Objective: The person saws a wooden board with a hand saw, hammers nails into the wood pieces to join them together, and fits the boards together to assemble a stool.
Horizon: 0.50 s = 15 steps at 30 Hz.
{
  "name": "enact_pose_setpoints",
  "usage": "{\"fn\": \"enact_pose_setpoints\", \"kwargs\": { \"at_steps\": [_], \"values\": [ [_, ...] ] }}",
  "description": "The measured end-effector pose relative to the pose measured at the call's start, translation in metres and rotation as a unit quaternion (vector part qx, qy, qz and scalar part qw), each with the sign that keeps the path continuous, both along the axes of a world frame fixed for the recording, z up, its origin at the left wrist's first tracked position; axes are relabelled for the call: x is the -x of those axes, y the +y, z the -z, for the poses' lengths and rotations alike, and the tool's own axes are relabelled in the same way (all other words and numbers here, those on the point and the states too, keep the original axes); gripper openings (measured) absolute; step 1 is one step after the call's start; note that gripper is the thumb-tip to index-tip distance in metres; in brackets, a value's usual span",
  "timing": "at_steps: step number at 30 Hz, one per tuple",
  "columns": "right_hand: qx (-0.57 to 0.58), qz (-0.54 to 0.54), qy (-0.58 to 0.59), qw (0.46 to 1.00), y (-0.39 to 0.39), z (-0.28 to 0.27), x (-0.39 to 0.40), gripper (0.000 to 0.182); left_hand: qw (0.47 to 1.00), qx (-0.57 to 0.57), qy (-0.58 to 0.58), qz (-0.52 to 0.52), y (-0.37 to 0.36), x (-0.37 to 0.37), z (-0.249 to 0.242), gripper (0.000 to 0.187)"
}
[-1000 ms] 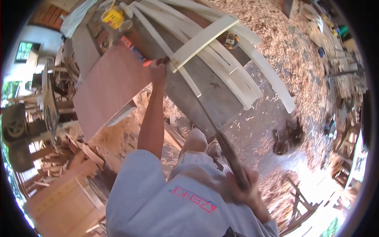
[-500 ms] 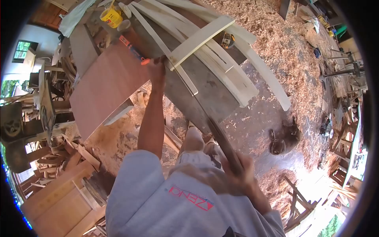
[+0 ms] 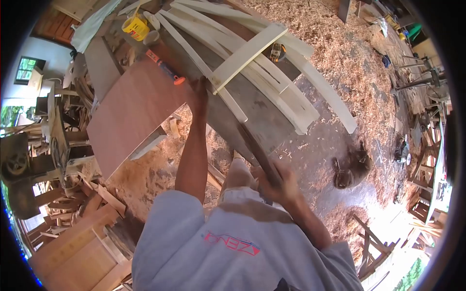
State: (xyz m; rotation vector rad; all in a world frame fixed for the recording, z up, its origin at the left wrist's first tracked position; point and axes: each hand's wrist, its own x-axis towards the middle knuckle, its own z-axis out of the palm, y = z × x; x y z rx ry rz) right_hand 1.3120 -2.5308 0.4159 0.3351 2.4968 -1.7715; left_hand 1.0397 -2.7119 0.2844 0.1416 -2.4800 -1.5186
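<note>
My left hand (image 3: 199, 89) is stretched out to the workbench (image 3: 262, 116) and presses on the near end of a pale wooden slat (image 3: 247, 51) that lies across several curved pale strips (image 3: 301, 82). My right hand (image 3: 276, 182) is close to my body, blurred, and closed on the near end of a long dark blade-like tool (image 3: 250, 143). That tool runs up along the bench edge toward the slat. Its far tip is hard to make out against the dark bench top.
A large brown board (image 3: 131, 109) leans off the bench's left side, with an orange-handled tool (image 3: 167, 70) on it. A yellow container (image 3: 136, 24) and a tape measure (image 3: 277, 51) sit on the bench. A dog (image 3: 349, 167) lies on the shavings-covered floor (image 3: 349, 58) to the right. Scrap timber (image 3: 82, 233) is piled at the lower left.
My right hand has pushed the dark tool forward, toward the bench, and sits higher in view. My left hand has stayed on the slat's end.
</note>
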Motion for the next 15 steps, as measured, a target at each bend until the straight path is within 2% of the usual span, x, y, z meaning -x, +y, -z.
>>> {"fn": "enact_pose_setpoints", "kwargs": {
  "at_steps": [1,2,3,5,6,7,8,9,12,14,15],
  "values": [
    [-0.007,-0.003,-0.002,1.0,0.011,-0.016,-0.031,0.015,0.995,-0.088,0.03,-0.032,0.006,-0.006,0.004,0.026],
    [-0.039,-0.019,0.051,0.998,0.024,-0.024,-0.058,0.009,0.98,-0.176,0.058,-0.066,0.011,-0.011,0.01,0.027],
    [-0.121,-0.09,0.079,0.985,0.04,-0.034,-0.086,0.004,0.98,-0.179,0.053,-0.066,0.011,-0.012,0.013,0.027],
    [-0.28,-0.179,0.2,0.922,0.055,-0.047,-0.116,0.004,0.974,-0.205,-0.067,-0.063,0.004,-0.008,0.012,0.031],
    [-0.279,-0.177,0.201,0.922,0.051,-0.046,-0.111,0.004,0.975,-0.204,-0.065,-0.062,0.003,-0.008,0.01,0.031],
    [-0.169,-0.114,0.123,0.971,0.045,-0.045,-0.1,0.005,0.976,-0.197,-0.064,-0.072,0.005,-0.01,0.004,0.03],
    [-0.057,-0.047,0.044,0.996,0.039,-0.042,-0.087,0.007,0.976,-0.193,-0.061,-0.081,0.009,-0.011,0.001,0.029],
    [-0.02,-0.016,-0.033,0.999,0.027,-0.023,-0.064,0.009,0.976,-0.194,-0.061,-0.073,0.011,-0.013,0.0,0.029],
    [0.008,-0.01,-0.02,1.0,-0.007,0.003,0.026,0.014,0.985,-0.148,-0.032,-0.084,0.001,-0.01,0.011,0.027],
    [0.009,-0.005,-0.009,1.0,-0.007,0.005,0.02,0.016,0.998,-0.037,-0.057,0.011,-0.013,0.0,0.019,0.023],
    [0.008,-0.004,-0.018,1.0,-0.001,0.004,-0.003,0.016,0.997,-0.038,-0.058,0.018,-0.004,-0.003,0.012,0.023]
  ]
}}
